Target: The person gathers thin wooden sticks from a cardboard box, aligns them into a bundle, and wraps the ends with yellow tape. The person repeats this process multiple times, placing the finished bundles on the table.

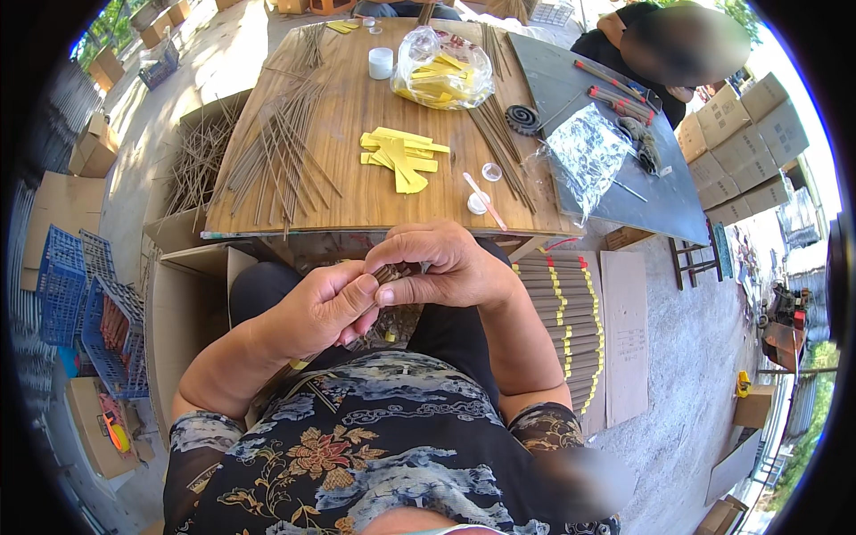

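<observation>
Above my lap, at the table's near edge, both hands meet around a bundle of thin brown sticks (pixel 390 275). My left hand (pixel 325 308) is wrapped round the bundle from the left. At its top end, my right hand (pixel 441 263) presses thumb and bent fingers against it. Most of the bundle is hidden by my hands; a yellow band (pixel 299 364) shows below my left wrist. On the wooden table (pixel 357 111) ahead lie a pile of yellow paper strips (pixel 401 153), a small white tub (pixel 478 203) and a pale flat stick (pixel 484 201).
Loose brown sticks (pixel 290 147) spread over the table's left side. A clear bag of yellow strips (pixel 441 76) and a white jar (pixel 381 62) stand farther back. Yellow-banded bundles (pixel 571 330) lie in rows at my right. An open cardboard box (pixel 192 330) is at my left. A person (pixel 615 31) sits back right.
</observation>
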Motion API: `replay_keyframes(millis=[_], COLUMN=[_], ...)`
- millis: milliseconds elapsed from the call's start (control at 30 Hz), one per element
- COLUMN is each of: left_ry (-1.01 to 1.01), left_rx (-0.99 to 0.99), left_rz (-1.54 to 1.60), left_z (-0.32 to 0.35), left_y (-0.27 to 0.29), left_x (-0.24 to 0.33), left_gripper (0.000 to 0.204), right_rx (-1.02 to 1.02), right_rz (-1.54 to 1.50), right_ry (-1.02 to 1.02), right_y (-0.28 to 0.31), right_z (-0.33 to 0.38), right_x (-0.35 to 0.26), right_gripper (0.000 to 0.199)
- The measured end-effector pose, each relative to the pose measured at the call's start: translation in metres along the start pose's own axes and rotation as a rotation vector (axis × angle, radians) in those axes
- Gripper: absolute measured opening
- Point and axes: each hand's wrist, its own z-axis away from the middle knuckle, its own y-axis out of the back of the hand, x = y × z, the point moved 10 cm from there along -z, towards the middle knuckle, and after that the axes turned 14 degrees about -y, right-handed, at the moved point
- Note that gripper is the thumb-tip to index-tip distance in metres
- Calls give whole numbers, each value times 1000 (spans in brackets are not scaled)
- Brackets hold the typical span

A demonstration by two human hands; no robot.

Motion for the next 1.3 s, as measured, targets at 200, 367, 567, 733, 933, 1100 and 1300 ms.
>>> replay_keyframes(millis=[200, 367, 567, 733, 933, 1100, 1300], left_ry=[-50, -147, -104, -85, -8, 19, 15], left_rx=[32, 249, 477, 470, 441, 445, 427], left_rz=[-61, -104, -10, 8, 96, 131, 130], left_z=[-2, 3, 29, 32, 36, 36, 33], left_y=[13, 60, 112, 124, 131, 136, 135], left_x=[4, 28, 21, 6, -13, -21, -22], left_gripper=[41, 38, 32, 35, 34, 32, 32], right_rx=[71, 460, 789, 699, 634, 650, 784], right_rz=[-11, -373, 115, 552, 950, 864, 656], right_ry=[-92, -80, -512, -682, -869, -854, -759], right_y=[8, 74, 124, 115, 122, 127, 133], right_z=[-8, 4, 4, -35, -69, -69, -63], right_x=[14, 32, 131, 201, 235, 250, 225], right_gripper=[33, 23, 14, 25, 29, 21, 20])
